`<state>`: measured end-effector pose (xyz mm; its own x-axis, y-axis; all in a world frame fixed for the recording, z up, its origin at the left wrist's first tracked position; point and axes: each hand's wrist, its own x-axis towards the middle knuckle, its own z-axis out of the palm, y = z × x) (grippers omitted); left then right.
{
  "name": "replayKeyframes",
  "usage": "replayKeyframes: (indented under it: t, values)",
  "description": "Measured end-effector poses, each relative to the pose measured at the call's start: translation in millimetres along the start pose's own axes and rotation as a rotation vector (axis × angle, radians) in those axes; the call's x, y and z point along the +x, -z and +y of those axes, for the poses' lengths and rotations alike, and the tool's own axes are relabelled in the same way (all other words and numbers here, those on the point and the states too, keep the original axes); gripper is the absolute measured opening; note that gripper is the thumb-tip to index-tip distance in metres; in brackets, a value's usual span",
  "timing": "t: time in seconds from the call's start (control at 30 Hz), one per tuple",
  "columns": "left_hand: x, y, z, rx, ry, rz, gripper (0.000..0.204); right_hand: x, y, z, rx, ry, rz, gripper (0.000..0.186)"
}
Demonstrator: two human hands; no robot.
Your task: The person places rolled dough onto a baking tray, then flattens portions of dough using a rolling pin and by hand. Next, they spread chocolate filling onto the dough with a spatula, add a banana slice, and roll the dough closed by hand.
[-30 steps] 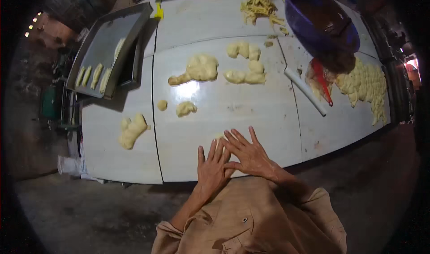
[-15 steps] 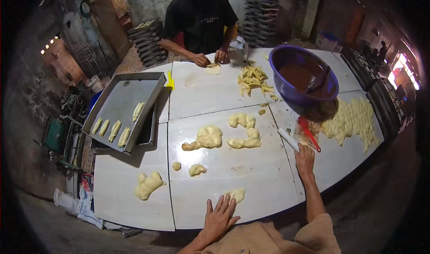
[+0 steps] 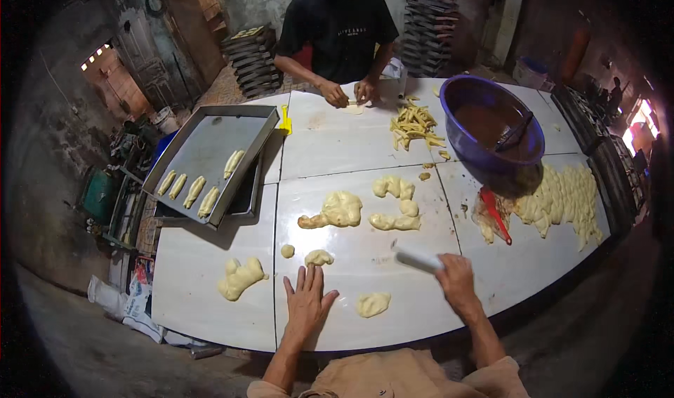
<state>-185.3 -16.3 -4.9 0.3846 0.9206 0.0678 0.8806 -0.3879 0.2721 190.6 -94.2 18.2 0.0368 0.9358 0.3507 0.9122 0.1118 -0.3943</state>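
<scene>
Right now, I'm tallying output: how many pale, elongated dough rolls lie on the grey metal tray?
5: four rolls lined across the tray near its front, one farther back beside its right wall.

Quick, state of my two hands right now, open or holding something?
Left hand: open, fingers spread, fingertips at a small dough lump.
Right hand: closed around a white rolling pin.

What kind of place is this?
Probably a small bakery or dough workshop: lumps of dough lie across a white table, shaped pieces sit in a metal tray, and the person's right hand grips a rolling pin.
</scene>
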Motion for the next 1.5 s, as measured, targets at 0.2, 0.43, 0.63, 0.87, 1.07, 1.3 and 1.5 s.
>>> replayKeyframes:
  t: [0.2, 0.43, 0.63, 0.87, 1.07, 1.3, 1.5]
  values:
    - [-12, 6, 4, 0.005, -0.001, 0.024, 0.069, -14, -8, -24, -0.033, -0.020, -0.101, 0.034]
    - [-28, 27, 11, -0.114, -0.010, 0.273, 0.054, -10, -8, -29, 0.039, 0.016, -0.148, 0.033]
    - [-55, 31, 20, -0.266, -0.005, 0.363, 0.049, 0, 0, -68, 0.126, 0.181, -0.190, 0.037]
    - [-71, 5, 53, -0.247, -0.128, 0.221, 0.063, -23, -24, -89, 0.111, 0.248, -0.358, 0.045]
    - [-47, -22, 64, -0.116, 0.030, -0.015, 0.057, -21, -48, -95, -0.136, 0.047, -0.328, 0.060]
    - [45, -22, 58, 0.054, 0.074, 0.089, 0.058, 51, -94, -77, -0.368, -0.092, -0.140, 0.057]
    - [110, -19, 41, 0.072, 0.053, 0.214, 0.060, 122, -103, -60, -0.188, 0.088, 0.018, 0.063]
